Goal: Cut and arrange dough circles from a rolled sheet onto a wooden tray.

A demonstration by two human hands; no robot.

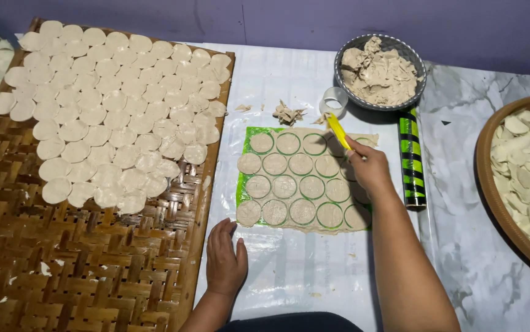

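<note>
A green mat in the middle carries a rolled dough sheet cut into several round discs. My right hand rests on the mat's right side and grips a yellow stick-like tool, whose tip points up toward the sheet's far edge. My left hand lies flat on the plastic-covered table just below the mat's lower left corner, holding nothing. A clear round cutter ring sits just beyond the mat, next to dough scraps.
A woven bamboo tray on the left carries several rows of dough discs. A grey bowl of dough scraps stands at the back. A green-and-black striped rolling pin lies right of the mat. A brown basket of chips sits far right.
</note>
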